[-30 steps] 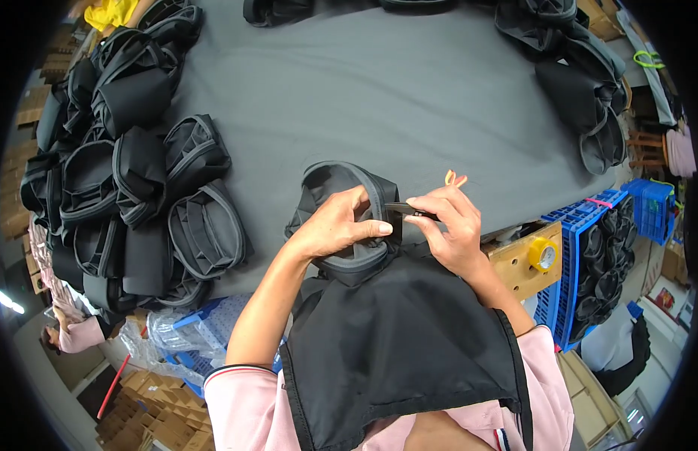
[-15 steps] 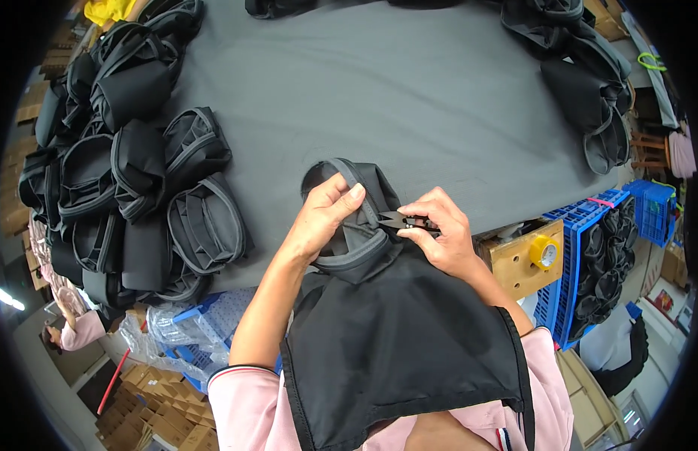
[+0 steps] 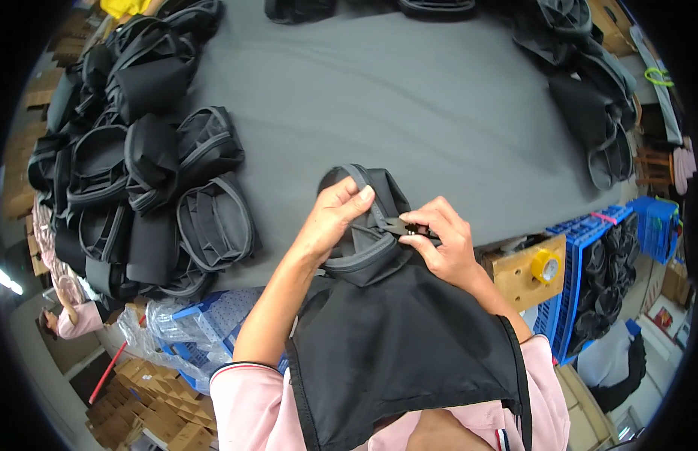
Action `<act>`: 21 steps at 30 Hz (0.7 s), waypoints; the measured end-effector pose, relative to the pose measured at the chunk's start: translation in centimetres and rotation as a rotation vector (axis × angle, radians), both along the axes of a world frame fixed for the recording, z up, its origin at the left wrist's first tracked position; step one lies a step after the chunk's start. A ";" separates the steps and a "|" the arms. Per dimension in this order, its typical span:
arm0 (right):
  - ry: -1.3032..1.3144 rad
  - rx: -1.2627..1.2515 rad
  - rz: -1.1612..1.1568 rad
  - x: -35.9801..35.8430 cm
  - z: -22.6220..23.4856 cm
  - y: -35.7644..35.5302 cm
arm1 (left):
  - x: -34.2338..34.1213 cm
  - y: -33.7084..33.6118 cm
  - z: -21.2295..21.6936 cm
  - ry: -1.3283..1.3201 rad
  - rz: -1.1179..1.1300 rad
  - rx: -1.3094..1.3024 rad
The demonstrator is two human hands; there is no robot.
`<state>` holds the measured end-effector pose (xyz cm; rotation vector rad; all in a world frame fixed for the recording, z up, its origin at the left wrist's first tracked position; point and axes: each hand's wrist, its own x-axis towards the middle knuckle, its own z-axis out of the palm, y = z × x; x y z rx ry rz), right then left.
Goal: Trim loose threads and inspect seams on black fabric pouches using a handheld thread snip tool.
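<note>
A small black zippered pouch (image 3: 361,261) lies with its mouth toward me at the near edge of the dark-covered table. My left hand (image 3: 337,214) pinches its grey-edged rim between thumb and fingers. In my right hand (image 3: 445,239) is a pair of small black-handled thread snips (image 3: 409,228). The blades meet the pouch's zipper edge, just right of my left thumb. Whether a thread lies between the blades is too small to tell.
Many similar pouches (image 3: 213,222) pile up along the table's left side, with more pouches (image 3: 608,150) at the far right. Below the right edge are a wooden block (image 3: 514,274) with yellow tape (image 3: 545,266) and a blue crate (image 3: 570,278) of pouches. Another person (image 3: 78,319) is at far left.
The whole view has shifted slightly, so the table and piles sit a little further right and lower. The snips' blades look closer together at the pouch's edge; both hands keep their grip.
</note>
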<state>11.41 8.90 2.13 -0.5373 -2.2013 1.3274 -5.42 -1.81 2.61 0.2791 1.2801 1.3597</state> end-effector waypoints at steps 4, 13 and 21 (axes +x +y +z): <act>0.089 0.194 0.003 -0.7 1.7 -0.1 | -0.2 -0.6 0.5 0.120 0.021 -0.004; 0.097 0.063 0.001 0.3 5.4 -1.5 | -0.1 -2.9 1.7 0.194 -0.017 -0.034; -0.080 -0.393 0.036 -0.4 1.5 -0.6 | -8.6 -6.6 10.9 0.500 0.611 0.273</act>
